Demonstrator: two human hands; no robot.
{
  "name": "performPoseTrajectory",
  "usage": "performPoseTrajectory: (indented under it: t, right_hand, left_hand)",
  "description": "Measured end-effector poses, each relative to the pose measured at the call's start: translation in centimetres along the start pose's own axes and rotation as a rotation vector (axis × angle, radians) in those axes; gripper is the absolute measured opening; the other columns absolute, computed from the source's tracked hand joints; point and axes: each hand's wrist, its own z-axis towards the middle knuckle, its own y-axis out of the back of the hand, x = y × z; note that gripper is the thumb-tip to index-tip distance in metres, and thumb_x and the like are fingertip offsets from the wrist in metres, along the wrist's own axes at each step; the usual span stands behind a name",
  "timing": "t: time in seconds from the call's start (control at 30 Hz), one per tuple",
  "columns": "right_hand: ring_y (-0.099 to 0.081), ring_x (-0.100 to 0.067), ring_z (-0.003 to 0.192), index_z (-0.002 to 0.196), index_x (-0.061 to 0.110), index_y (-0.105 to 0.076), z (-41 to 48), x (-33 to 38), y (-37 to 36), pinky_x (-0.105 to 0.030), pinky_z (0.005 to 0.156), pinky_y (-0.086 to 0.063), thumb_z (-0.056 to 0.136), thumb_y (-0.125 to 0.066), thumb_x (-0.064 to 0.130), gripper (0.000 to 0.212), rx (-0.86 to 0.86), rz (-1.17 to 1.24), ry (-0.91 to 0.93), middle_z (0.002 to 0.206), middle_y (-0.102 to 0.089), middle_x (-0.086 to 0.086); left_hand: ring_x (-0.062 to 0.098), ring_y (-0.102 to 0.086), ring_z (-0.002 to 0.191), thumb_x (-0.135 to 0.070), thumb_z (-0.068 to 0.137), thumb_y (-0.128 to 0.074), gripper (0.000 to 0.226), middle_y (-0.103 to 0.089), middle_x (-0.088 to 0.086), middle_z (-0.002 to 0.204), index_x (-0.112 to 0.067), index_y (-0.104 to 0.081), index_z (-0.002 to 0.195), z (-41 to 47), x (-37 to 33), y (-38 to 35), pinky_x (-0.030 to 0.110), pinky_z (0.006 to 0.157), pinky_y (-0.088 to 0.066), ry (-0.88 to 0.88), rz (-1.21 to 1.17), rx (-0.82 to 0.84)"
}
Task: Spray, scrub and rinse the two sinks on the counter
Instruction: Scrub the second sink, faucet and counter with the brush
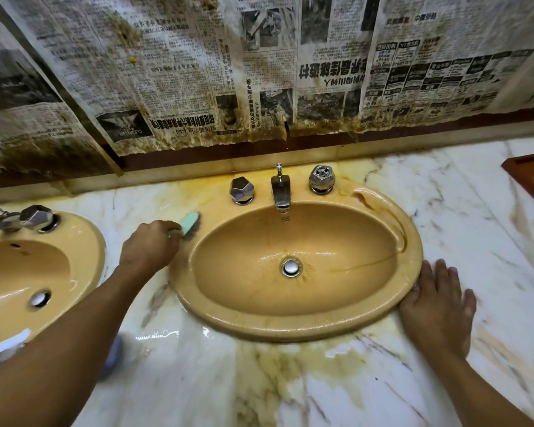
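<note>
A tan oval sink (346, 326) sits in the middle of a wet marble counter (290, 380). Its faucet (280, 189) stands between two faceted chrome knobs. My left hand (150, 246) grips a teal scrub brush (189, 221), whose bristles press on the sink's left rim. My right hand (436, 298) rests flat on the counter, fingers spread, touching the sink's right rim. A second tan sink (84, 241) lies at the left edge, partly cut off, with its own faucet (0, 220).
Stained newspaper (259, 66) covers the wall behind the counter. Brown streaks run down the middle sink's right side. A wooden tray corner (530, 177) shows at far right. A blurred blue-and-white object (113, 354) lies under my left forearm.
</note>
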Motion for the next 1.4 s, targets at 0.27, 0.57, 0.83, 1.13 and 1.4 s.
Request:
performPoseTrajectory:
  t: [0.27, 0.57, 0.83, 1.13, 1.4]
  right_hand:
    - [-0.019, -0.027, 0.155, 0.156, 0.015, -0.038, 0.2, 0.2, 0.4, -0.057, 0.123, -0.016, 0.094, -0.020, 0.037, 0.068, 0.026, -0.012, 0.001, 0.167, -0.029, -0.010]
    - [-0.024, -0.032, 0.153, 0.153, 0.010, -0.044, -0.1, 0.2, 1.1, -0.058, 0.121, -0.017, 0.095, -0.020, 0.037, 0.068, 0.031, 0.027, 0.023, 0.163, -0.035, -0.015]
    - [-0.022, -0.029, 0.155, 0.153, 0.012, -0.043, 0.0, 0.3, 1.1, -0.057, 0.122, -0.015, 0.093, -0.017, 0.037, 0.070, 0.045, 0.006, 0.012, 0.165, -0.033, -0.013]
    - [-0.019, -0.025, 0.156, 0.155, 0.013, -0.040, 0.2, 0.4, 0.9, -0.055, 0.123, -0.013, 0.092, -0.014, 0.039, 0.073, 0.049, -0.029, -0.001, 0.167, -0.029, -0.010]
    - [-0.019, -0.024, 0.156, 0.154, 0.013, -0.041, 0.2, 0.4, 0.8, -0.055, 0.122, -0.013, 0.092, -0.014, 0.040, 0.073, 0.023, -0.020, -0.004, 0.167, -0.030, -0.010]
  left_hand:
    - [0.036, -0.067, 0.098, -0.033, 0.100, -0.053, 0.029, -0.075, 0.007, 0.108, -0.036, -0.073, 0.122, -7.2, 2.4, -1.7, 0.037, 0.075, -0.051, 0.131, 0.003, -0.083]
    - [0.037, -0.065, 0.105, -0.029, 0.098, -0.056, 0.027, -0.074, 0.007, 0.116, -0.034, -0.076, 0.115, -6.3, 1.1, -0.4, 0.035, 0.076, -0.047, 0.159, -0.020, -0.028]
    - [0.035, -0.066, 0.103, -0.026, 0.094, -0.054, 0.029, -0.074, 0.006, 0.111, -0.029, -0.077, 0.112, -4.4, -0.4, -0.3, 0.038, 0.083, -0.055, 0.215, -0.080, -0.073]
    - [0.034, -0.063, 0.113, -0.034, 0.101, -0.056, 0.028, -0.073, 0.003, 0.125, -0.034, -0.075, 0.121, -2.7, 2.0, -0.6, 0.041, 0.086, -0.053, 0.145, -0.139, -0.057]
    - [0.035, -0.064, 0.111, -0.034, 0.101, -0.054, 0.029, -0.074, 0.006, 0.122, -0.034, -0.074, 0.122, -2.5, -1.6, -1.4, 0.039, 0.081, -0.050, 0.087, -0.206, -0.100]
